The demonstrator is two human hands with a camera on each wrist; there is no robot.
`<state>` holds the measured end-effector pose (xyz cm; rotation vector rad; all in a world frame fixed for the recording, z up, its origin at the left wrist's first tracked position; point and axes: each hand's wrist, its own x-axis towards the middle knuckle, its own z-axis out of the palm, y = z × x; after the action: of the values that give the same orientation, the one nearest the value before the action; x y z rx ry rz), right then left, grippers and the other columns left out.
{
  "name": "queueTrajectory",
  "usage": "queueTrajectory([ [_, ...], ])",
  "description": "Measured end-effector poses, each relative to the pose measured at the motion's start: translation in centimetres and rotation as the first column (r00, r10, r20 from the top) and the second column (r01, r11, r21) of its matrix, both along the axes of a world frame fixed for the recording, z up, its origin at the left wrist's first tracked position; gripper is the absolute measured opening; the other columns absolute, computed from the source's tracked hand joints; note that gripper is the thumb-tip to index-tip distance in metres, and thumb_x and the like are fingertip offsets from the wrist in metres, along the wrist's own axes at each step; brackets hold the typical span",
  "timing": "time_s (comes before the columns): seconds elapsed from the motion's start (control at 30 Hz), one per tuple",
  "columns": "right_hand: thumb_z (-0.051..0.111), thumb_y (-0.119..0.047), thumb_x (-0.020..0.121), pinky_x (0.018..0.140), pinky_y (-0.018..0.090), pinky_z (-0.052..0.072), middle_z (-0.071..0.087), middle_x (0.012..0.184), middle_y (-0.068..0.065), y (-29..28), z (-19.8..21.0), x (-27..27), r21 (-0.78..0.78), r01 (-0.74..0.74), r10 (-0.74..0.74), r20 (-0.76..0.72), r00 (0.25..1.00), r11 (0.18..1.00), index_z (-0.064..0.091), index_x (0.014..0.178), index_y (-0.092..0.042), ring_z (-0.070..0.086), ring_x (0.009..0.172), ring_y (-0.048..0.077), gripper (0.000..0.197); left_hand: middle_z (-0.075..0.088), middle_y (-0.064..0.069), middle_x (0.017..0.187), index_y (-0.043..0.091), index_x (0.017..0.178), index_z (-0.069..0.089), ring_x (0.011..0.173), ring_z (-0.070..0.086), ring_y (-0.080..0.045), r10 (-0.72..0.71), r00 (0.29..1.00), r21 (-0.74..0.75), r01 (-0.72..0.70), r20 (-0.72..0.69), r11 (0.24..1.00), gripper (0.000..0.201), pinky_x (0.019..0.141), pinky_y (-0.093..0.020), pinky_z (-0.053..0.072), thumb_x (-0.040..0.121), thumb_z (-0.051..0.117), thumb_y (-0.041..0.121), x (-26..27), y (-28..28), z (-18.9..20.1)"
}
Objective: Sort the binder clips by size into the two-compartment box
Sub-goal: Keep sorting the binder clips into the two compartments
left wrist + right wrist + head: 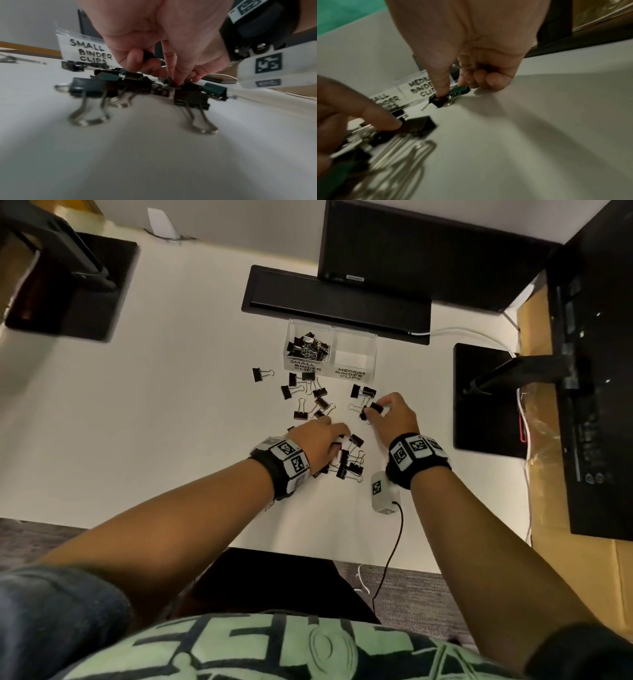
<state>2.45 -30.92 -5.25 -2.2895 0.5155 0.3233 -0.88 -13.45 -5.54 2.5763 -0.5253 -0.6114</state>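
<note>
A clear two-compartment box (374, 350) stands at mid-table. Its left side, labelled SMALL BINDER CLIPS (89, 52), holds several black clips (308, 345). The right side, labelled MEDIUM BINDER CLIPS (421, 88), looks bare inside. Loose black clips (308, 395) lie scattered in front of the box. My left hand (337, 440) is down on a nearer cluster (349, 463); it keeps one clip (149, 55) tucked under curled fingers and pinches a small one (173, 85). My right hand (373, 410) pinches a clip (439, 101) on the table, with a wire handle (465, 67) in its curled fingers.
A long black bar (335, 299) lies right behind the box under a monitor. Black monitor bases stand at the right (486, 398) and far left (72, 289). A white tagged device (382, 491) with a black cable sits under my right wrist. The table's front edge is close to my body.
</note>
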Motion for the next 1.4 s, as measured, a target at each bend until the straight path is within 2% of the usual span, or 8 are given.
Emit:
queueTrajectory([
  [0.2, 0.066, -0.022, 0.085, 0.058, 0.016, 0.034, 0.041, 0.071, -0.016, 0.5, 0.2, 0.7, 0.032, -0.118, 0.116, 0.072, 0.991, 0.992, 0.058, 0.106, -0.018, 0.042, 0.065, 0.001, 0.022, 0.056, -0.001, 0.119, 0.026, 0.118, 0.058, 0.102, 0.059, -0.021, 0.171, 0.985, -0.039, -0.170, 0.007, 0.985, 0.026, 0.084, -0.034, 0.052, 0.093, 0.048, 0.027, 1.2, 2.8, 0.9],
  [0.3, 0.062, -0.020, 0.087, 0.062, 0.021, 0.038, 0.042, 0.071, -0.013, 0.4, 0.5, 1.5, 0.016, -0.041, 0.039, 0.104, 0.994, 0.999, 0.057, 0.110, -0.016, 0.049, 0.069, 0.011, 0.024, 0.058, 0.000, 0.115, 0.024, 0.115, 0.056, 0.098, 0.060, -0.020, 0.323, 0.946, -0.076, -0.321, 0.018, 0.944, 0.024, 0.080, -0.031, 0.050, 0.091, 0.051, 0.024, 2.1, 3.9, 1.5],
  [0.57, 0.060, -0.020, 0.088, 0.057, 0.017, 0.037, 0.044, 0.071, -0.015, 3.2, 1.5, 1.9, 0.007, -0.214, 0.213, 0.074, 0.974, 0.977, 0.064, 0.096, -0.015, 0.044, 0.063, 0.002, 0.010, 0.043, -0.013, 0.140, 0.013, 0.145, 0.024, 0.120, 0.052, -0.029, 0.618, 0.786, -0.049, -0.619, -0.030, 0.784, 0.063, 0.099, -0.043, 0.046, 0.089, 0.053, 0.018, 4.8, 7.3, 1.8],
  [0.77, 0.054, -0.024, 0.091, 0.085, 0.029, 0.047, 0.062, 0.106, -0.004, 5.0, 5.2, 5.3, 0.012, -0.310, 0.308, 0.100, 0.946, 0.951, 0.064, 0.095, -0.015, 0.055, 0.088, 0.010, 0.015, 0.047, -0.014, 0.129, 0.018, 0.139, 0.037, 0.108, 0.056, -0.031, 0.539, 0.841, 0.035, -0.538, -0.058, 0.843, 0.049, 0.089, -0.040, 0.050, 0.091, 0.049, 0.019, 4.6, 8.6, 0.8],
  [1.0, 0.058, -0.014, 0.087, 0.059, 0.024, 0.048, 0.069, 0.088, 0.015, 8.4, 7.1, 10.0, -0.070, -0.365, 0.370, 0.077, 0.926, 0.928, 0.056, 0.068, -0.011, 0.062, 0.070, 0.020, 0.019, 0.057, -0.008, 0.109, 0.014, 0.110, 0.060, 0.085, 0.054, -0.018, 0.526, 0.850, -0.053, -0.527, -0.036, 0.848, 0.022, 0.071, -0.027, 0.040, 0.091, 0.051, 0.019, 5.3, 8.0, 1.9],
  [1.2, 0.054, -0.011, 0.090, 0.090, 0.032, 0.051, 0.067, 0.114, 0.008, 10.3, 6.6, 10.9, -0.183, -0.463, 0.476, 0.029, 0.879, 0.867, 0.068, 0.109, -0.013, 0.063, 0.103, 0.024, 0.024, 0.059, -0.005, 0.094, 0.009, 0.101, 0.056, 0.072, 0.053, -0.017, 0.642, 0.767, -0.228, -0.627, -0.012, 0.745, 0.023, 0.061, -0.025, 0.041, 0.095, 0.034, 0.009, 8.4, 7.8, 5.1],
  [1.3, 0.047, -0.005, 0.089, 0.095, 0.031, 0.044, 0.064, 0.120, 0.012, 9.4, 6.7, 10.1, -0.167, -0.440, 0.459, 0.100, 0.883, 0.882, 0.066, 0.114, -0.011, 0.057, 0.114, 0.028, 0.033, 0.061, -0.007, 0.100, 0.016, 0.096, 0.047, 0.075, 0.055, -0.015, 0.630, 0.777, -0.252, -0.610, -0.005, 0.751, 0.021, 0.055, -0.019, 0.038, 0.094, 0.030, 0.004, 10.5, 7.5, 6.0],
  [1.4, 0.044, -0.006, 0.093, 0.095, 0.024, 0.043, 0.063, 0.123, 0.006, 7.8, 7.1, 8.3, -0.088, -0.306, 0.318, 0.219, 0.922, 0.948, 0.066, 0.115, -0.013, 0.057, 0.115, 0.019, 0.032, 0.062, -0.008, 0.108, 0.017, 0.105, 0.048, 0.086, 0.060, -0.019, 0.568, 0.823, -0.234, -0.549, 0.015, 0.802, 0.022, 0.065, -0.023, 0.045, 0.095, 0.035, 0.002, 12.2, 6.5, 6.3],
])
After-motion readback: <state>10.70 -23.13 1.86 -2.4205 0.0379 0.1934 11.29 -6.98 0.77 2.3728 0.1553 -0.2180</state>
